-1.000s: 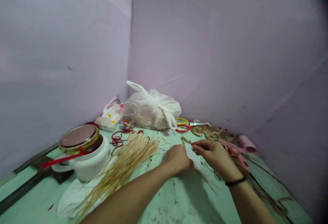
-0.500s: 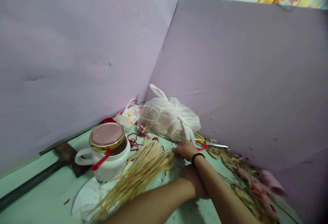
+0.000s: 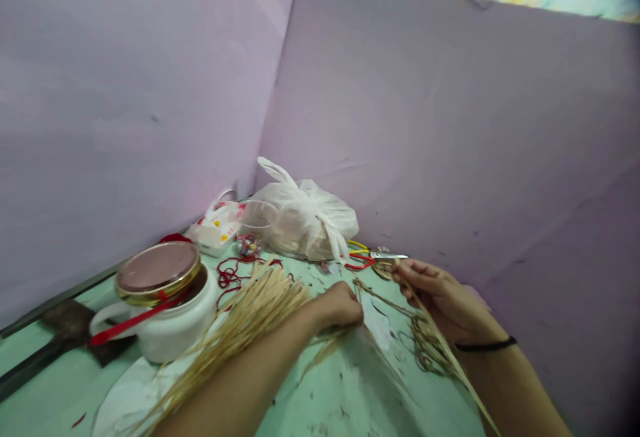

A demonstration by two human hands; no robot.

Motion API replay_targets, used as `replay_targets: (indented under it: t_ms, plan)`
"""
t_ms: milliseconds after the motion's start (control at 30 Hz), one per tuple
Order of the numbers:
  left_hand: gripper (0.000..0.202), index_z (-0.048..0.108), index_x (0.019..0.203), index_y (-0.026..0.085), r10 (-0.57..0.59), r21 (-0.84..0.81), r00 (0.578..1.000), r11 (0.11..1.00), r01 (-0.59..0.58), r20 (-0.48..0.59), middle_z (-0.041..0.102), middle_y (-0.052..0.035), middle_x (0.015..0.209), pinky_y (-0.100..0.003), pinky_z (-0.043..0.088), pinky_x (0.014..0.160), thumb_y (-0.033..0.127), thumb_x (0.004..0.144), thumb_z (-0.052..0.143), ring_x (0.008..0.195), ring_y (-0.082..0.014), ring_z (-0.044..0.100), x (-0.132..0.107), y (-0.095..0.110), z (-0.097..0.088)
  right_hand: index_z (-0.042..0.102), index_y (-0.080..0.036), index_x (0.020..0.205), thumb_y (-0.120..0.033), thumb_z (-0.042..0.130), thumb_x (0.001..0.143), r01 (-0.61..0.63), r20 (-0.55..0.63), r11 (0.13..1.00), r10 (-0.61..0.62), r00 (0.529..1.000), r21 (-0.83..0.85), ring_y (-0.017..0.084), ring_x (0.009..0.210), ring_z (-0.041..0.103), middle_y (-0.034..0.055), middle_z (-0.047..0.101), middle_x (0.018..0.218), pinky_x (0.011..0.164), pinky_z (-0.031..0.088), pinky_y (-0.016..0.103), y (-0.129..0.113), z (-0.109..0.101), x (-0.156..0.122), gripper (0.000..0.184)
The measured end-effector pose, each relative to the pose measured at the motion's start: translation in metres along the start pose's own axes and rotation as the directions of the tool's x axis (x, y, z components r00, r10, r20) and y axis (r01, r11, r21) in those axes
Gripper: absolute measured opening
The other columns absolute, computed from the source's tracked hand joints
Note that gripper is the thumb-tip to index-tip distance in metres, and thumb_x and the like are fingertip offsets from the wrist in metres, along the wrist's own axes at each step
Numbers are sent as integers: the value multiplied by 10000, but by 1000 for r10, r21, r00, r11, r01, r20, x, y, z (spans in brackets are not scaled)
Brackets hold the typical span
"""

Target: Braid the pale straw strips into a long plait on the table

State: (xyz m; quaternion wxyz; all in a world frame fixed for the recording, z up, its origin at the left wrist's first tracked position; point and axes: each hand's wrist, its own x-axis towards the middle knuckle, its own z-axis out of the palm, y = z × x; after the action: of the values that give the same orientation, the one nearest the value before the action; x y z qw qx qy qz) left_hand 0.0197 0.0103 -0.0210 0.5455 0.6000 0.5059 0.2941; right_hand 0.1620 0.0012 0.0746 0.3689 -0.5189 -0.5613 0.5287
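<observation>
My left hand [image 3: 338,306] is curled shut on thin straw strands at the middle of the green table [image 3: 345,397]. My right hand [image 3: 440,294], with a black band on the wrist, pinches one long straw strand [image 3: 453,364] that runs down toward the lower right. A large bundle of straw strips [image 3: 240,320] lies fanned out just left of my left hand. A tangle of woven straw pieces [image 3: 427,347] sits under my right hand.
A white pot with a gold-rimmed lid and red spoon [image 3: 160,304] stands at the left. A tied white plastic bag [image 3: 305,217], a small cup of beads [image 3: 249,234], red thread [image 3: 230,274] and scissors [image 3: 373,258] lie near the purple walls.
My right hand came back from the straw bundle by the bag to the right, now holding a long strand. My left hand stayed near the middle. The camera view swung.
</observation>
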Motion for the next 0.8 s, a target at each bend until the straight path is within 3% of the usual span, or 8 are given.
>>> replay_targets:
  t_ms: [67,167,267,500,800]
  plan:
    - [124,475,418,148,-110,13,992,994,110,58,327,47,312,-206,198,353,81,493,546,344,-78,309,-4,5,-5,578,-155,681,-417,657,609,-49,13,988,51,999,-145,49,382,342,-36,469,492,371,251,186,24,-11,-12,283]
    - [148,464,414,145,-88,-43,990,995,93,106,309,64,300,-195,138,328,120,532,549,298,-52,254,-8,10,-9,607,-129,678,-408,682,551,-95,30,980,102,994,-176,33,392,294,-51,454,481,389,208,187,56,-11,-15,316]
    - [97,500,453,138,-72,-58,988,995,81,135,332,70,315,-193,121,317,157,537,545,280,-42,239,-9,11,-9,613,-123,658,-354,696,515,-98,32,988,102,994,-123,33,395,286,-65,427,443,397,198,188,72,-4,-9,284]
    - [94,487,470,142,-50,-53,983,997,60,175,332,78,327,-194,101,304,193,528,539,273,-31,212,-2,4,-8,587,-124,571,-190,647,556,-202,13,978,203,979,-54,19,341,268,-79,417,381,362,177,175,79,4,-6,90]
    - [149,464,465,145,-39,-42,984,998,47,171,328,82,330,-194,99,308,237,525,565,274,-24,206,-4,6,-8,556,-123,593,-93,594,574,-165,14,986,165,986,-23,24,332,362,-71,474,387,328,219,143,80,9,-8,52]
